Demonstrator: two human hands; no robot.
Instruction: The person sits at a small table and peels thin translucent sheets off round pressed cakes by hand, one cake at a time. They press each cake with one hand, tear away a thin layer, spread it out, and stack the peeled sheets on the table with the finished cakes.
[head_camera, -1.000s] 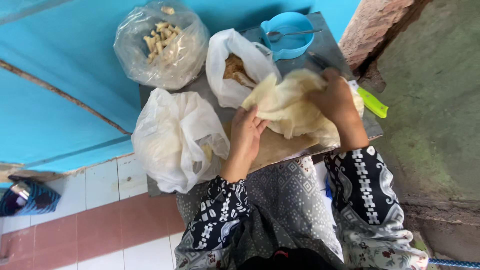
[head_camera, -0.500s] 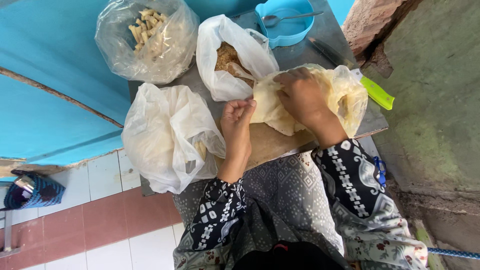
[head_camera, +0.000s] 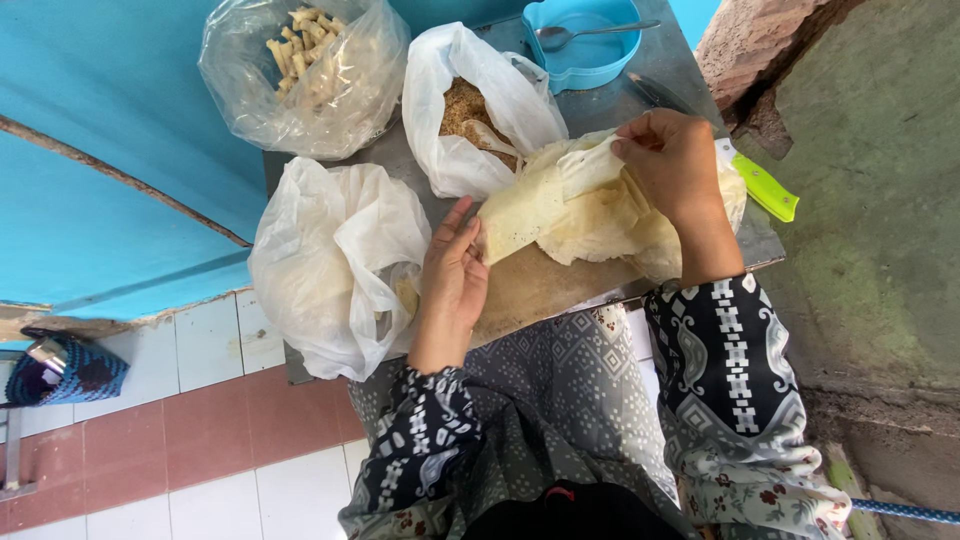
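Pale wrapper sheet (head_camera: 560, 215) between hands, right hand (head_camera: 672, 160) pinching its edge, left hand (head_camera: 455, 265) flat, fingers spread

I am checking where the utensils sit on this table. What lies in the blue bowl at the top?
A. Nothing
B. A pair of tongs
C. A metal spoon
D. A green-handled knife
C: a metal spoon rests in the blue bowl, its handle reaching over the rim; the green-handled knife lies apart, beside the right hand.
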